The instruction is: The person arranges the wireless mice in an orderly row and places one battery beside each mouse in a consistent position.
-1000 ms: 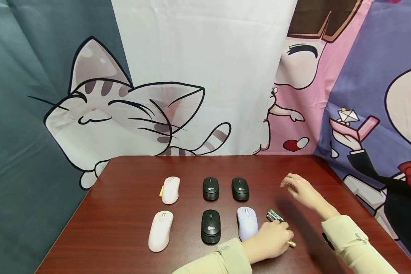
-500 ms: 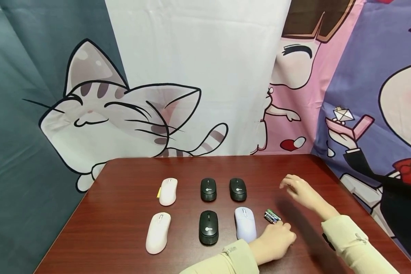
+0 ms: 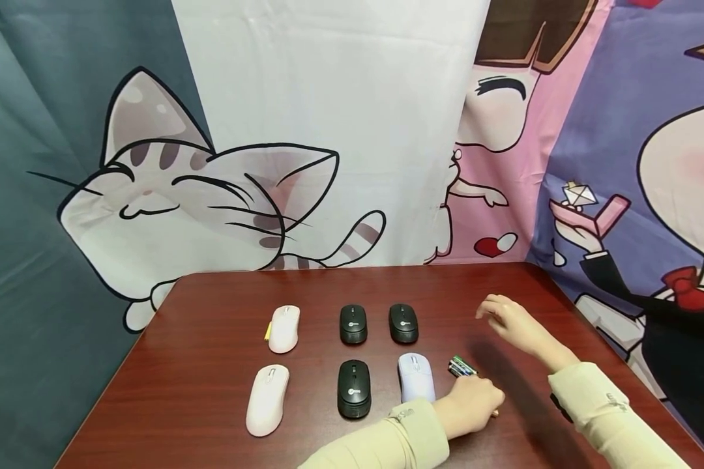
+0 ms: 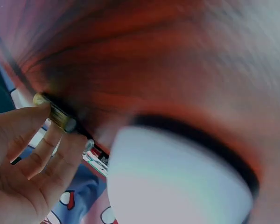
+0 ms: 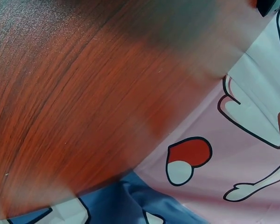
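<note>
In the head view my left hand (image 3: 472,405) is low over the table at the right front, just right of a pale lavender computer mouse (image 3: 416,378). The left wrist view shows its thumb and fingertips pinching a gold-coloured battery (image 4: 59,116); only a gold end of it shows past the hand from the head. Beyond the knuckles lie green-and-silver batteries (image 3: 461,366), partly covered by the hand, so I cannot tell how many. My right hand (image 3: 513,326) hovers above the table further right, fingers loosely bent, holding nothing.
Two white mice, the far one (image 3: 284,329) and the near one (image 3: 267,400), lie at the left, a yellow item (image 3: 268,331) beside the far one. Several black mice (image 3: 354,389) sit mid-table. A printed cloth (image 3: 340,130) hangs behind the table (image 3: 170,391).
The head view has turned slightly right, so the mice appear further left. My left hand has shifted a little right relative to the mice. My right hand stays nearly still.
</note>
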Action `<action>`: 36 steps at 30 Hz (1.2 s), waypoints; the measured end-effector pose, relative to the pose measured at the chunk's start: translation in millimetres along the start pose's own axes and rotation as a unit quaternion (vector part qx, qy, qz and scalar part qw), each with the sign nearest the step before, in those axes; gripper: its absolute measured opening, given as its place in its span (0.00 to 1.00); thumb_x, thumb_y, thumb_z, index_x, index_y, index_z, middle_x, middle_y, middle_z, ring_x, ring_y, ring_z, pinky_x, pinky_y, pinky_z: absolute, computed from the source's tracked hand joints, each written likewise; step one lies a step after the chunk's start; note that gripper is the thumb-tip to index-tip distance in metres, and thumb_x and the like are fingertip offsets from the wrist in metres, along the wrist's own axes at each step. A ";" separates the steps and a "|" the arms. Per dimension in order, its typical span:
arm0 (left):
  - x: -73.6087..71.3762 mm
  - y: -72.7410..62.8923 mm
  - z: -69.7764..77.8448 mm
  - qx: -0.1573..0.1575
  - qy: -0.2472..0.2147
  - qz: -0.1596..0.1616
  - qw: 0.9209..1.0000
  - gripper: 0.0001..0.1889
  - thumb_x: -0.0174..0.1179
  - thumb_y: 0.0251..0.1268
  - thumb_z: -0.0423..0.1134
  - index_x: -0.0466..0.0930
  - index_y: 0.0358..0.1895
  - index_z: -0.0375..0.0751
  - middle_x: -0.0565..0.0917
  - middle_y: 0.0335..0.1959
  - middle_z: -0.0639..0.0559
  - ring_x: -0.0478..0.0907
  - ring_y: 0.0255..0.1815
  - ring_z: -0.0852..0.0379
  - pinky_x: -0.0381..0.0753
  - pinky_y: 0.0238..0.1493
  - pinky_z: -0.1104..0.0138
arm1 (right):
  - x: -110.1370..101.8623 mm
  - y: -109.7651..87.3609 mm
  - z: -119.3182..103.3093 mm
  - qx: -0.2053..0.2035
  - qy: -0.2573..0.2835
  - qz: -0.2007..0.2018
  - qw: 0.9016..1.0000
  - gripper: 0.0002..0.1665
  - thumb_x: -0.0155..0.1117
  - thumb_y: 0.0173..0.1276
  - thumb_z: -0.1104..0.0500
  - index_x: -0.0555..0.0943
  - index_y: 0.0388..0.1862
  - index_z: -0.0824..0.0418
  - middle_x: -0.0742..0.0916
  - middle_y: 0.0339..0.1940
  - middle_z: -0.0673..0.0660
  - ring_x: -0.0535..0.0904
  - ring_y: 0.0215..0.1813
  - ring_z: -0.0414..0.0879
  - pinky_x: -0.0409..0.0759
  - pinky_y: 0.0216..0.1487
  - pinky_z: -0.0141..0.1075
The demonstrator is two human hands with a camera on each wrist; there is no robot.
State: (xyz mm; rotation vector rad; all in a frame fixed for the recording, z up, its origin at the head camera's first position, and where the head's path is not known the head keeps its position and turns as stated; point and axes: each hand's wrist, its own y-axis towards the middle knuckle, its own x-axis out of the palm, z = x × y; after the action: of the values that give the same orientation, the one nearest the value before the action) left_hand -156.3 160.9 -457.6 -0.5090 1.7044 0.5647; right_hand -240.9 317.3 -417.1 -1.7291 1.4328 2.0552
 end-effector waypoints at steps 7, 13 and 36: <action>0.4 -1.7 -2.8 0.018 0.001 -0.006 1.000 0.04 0.61 0.57 0.52 0.78 0.28 0.64 0.82 0.29 0.69 0.78 0.30 0.72 0.73 0.26 0.77 | 1.8 2.1 -0.6 0.003 0.001 -0.006 1.000 0.20 0.59 0.41 0.82 0.79 0.27 0.59 0.79 0.27 0.47 0.75 0.34 0.43 0.75 0.36 0.40; -4.0 -4.4 -8.3 0.036 -0.009 -0.023 0.999 0.03 0.61 0.59 0.49 0.78 0.29 0.62 0.83 0.29 0.69 0.78 0.30 0.73 0.74 0.27 0.77 | 5.3 4.2 -1.5 0.008 0.006 -0.008 1.000 0.20 0.59 0.42 0.81 0.79 0.28 0.59 0.80 0.28 0.47 0.75 0.35 0.43 0.75 0.36 0.40; -43.9 -38.3 -75.8 0.020 -0.175 -0.026 0.984 0.14 0.67 0.50 0.39 0.84 0.43 0.55 0.84 0.31 0.65 0.76 0.30 0.70 0.70 0.29 0.80 | 24.5 33.4 -24.6 -0.028 0.034 -0.015 0.999 0.18 0.62 0.44 0.80 0.79 0.29 0.60 0.80 0.29 0.49 0.75 0.35 0.42 0.74 0.36 0.38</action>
State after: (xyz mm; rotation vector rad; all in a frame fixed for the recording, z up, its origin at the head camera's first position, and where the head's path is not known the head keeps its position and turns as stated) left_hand -182.5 85.4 -405.2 -0.3973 1.3626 0.5453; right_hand -251.9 270.4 -415.5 -1.8480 1.3703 2.0603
